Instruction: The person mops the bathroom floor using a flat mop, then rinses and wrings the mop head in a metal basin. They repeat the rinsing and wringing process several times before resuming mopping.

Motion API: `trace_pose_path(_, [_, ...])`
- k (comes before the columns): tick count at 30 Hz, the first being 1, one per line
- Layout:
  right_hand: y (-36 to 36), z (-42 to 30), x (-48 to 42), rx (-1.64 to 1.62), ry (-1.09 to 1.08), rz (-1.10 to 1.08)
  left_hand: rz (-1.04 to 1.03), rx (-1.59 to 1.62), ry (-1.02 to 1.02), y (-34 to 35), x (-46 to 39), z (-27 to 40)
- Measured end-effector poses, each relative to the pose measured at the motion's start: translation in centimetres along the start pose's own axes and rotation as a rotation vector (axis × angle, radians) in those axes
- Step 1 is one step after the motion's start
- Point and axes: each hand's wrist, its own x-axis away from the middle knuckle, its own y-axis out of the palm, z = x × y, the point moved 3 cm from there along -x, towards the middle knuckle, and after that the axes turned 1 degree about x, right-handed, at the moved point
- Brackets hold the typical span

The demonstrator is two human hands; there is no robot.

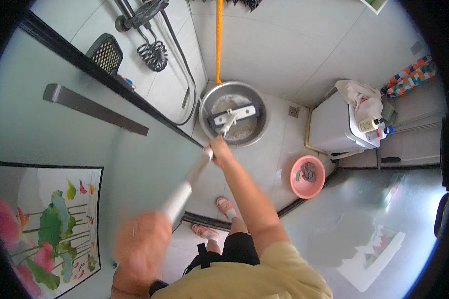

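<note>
A flat-head mop (pixel 235 115) with a white plate and a dark pad lies tilted inside a round metal basin (pixel 262 129) on the tiled floor. Some suds and cloudy water show around the pad. Low on the pole, near the basin's front rim, my right hand (pixel 219 150) is closed around it. My left hand (pixel 146 239), blurred, grips the upper end of the pole's pale grey sleeve (pixel 177 202) at the lower left.
Frosted glass door with a dark handle (pixel 97 109) at left. Orange pole (pixel 218 41) behind the basin. Pink basin (pixel 294 183) holding a grey cloth (pixel 308 172), white washing machine (pixel 329 121) with bottles on top, and floor drain (pixel 293 111) to the right. Black-edged threshold near the feet.
</note>
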Motion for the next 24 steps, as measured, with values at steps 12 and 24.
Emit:
trace_pose_path(12, [-5.7, 3.0, -5.6, -0.458, 0.151, -0.02, -0.368, 0.332, 0.107, 2.7, -0.1, -0.1])
trace_pose_path(24, [-4.4, 0.4, -4.1, -1.103, 0.304, -0.283, -0.978, 0.246, 0.205, 7.9, -3.1, 3.4])
